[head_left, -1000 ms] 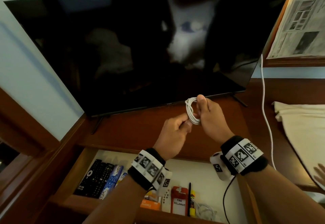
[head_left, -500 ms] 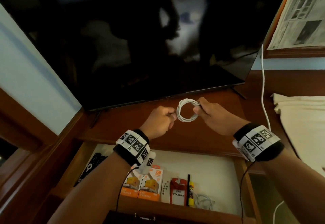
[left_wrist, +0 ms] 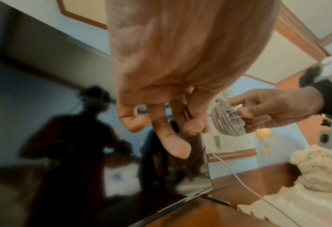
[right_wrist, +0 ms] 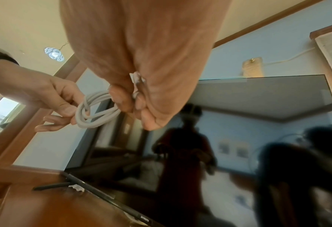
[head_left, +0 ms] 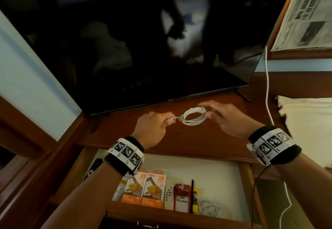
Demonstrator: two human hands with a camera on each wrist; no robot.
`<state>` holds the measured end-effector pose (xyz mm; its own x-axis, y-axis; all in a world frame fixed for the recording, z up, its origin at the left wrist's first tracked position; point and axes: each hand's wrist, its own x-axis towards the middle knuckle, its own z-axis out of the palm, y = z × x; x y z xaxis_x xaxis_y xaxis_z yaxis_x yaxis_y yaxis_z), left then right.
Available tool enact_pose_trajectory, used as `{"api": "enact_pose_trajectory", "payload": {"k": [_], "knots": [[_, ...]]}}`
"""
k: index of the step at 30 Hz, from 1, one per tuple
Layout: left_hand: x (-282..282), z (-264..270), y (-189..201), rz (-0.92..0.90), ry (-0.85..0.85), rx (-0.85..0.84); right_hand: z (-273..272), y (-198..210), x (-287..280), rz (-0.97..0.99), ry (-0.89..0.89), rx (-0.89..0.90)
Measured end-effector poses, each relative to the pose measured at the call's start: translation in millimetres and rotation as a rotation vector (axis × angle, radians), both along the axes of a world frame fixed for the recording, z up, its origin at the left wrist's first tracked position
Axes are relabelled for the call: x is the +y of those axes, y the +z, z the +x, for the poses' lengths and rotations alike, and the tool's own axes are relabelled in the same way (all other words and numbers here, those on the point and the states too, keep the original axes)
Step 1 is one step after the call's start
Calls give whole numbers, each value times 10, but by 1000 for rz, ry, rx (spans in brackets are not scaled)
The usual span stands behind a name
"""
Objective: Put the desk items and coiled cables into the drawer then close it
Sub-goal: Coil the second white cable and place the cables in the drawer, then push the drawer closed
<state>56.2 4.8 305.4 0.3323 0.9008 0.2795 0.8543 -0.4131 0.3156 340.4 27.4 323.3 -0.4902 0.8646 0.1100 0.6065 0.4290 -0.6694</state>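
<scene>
The white cable is wound into a small loop and held up in the air, above the brown table and in front of the big dark TV. The left hand pinches the loose end of it. The right hand pinches the other side of the loop where the cable wraps round itself.

The cable looks light, soft and bendy, so I think it could spring open if let go. Best to hold it at the wrapped part. The open drawer waits just below, with boxes already inside.
</scene>
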Motion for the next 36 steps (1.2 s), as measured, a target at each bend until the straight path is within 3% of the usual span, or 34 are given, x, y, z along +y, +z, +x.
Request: {"api": "enact_pose_trajectory", "payload": {"k": [8, 16, 19, 26, 32, 36], "knots": [[55, 24, -56, 131, -58, 155, 59, -36, -103, -41, 26, 64], [74, 155, -321, 91, -58, 399, 182, -296, -218, -239, 88, 19], [30, 198, -499, 18, -103, 387, 205, -424, -331, -298, 58, -2], [-310, 496, -1463, -377, -208, 346, 203, -1205, -661, -376, 249, -374], [-569, 881, -2183, -641, -116, 304, 156, -1901, -732, -353, 321, -690], [-808, 903, -2445, -796, -17, 349, 180, -2282, -627, -390, 206, -733]]}}
